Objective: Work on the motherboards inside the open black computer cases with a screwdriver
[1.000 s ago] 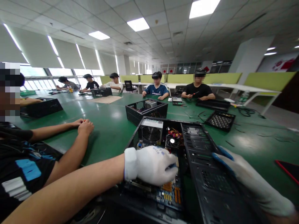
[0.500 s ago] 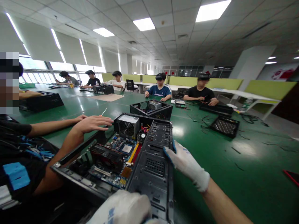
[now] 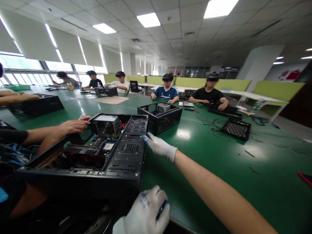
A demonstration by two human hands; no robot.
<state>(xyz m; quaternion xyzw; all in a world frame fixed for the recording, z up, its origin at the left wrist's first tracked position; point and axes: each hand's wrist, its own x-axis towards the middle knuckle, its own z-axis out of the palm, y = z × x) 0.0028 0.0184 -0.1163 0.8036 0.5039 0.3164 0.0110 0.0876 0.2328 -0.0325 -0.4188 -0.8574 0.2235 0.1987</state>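
Observation:
An open black computer case lies on its side at the left of centre, showing a motherboard, a fan unit and a dark card. My right hand, in a white glove with blue fingertips, touches the case's right edge with fingers stretched out. Below the near right corner is my left hand, gloved too and closed, with something dark between thumb and fingers that I cannot make out. Another person's hand rests at the case's far left side, holding a thin light tool.
Behind stands a second open case on the green table. A black perforated panel, cables and scraps lie to the right. Several people sit around the table. Another case is at the far left.
The near case has shifted left and turned slightly. My right hand has moved left with its edge; my left hand now shows beyond the case's near corner. The other person's hand has moved left.

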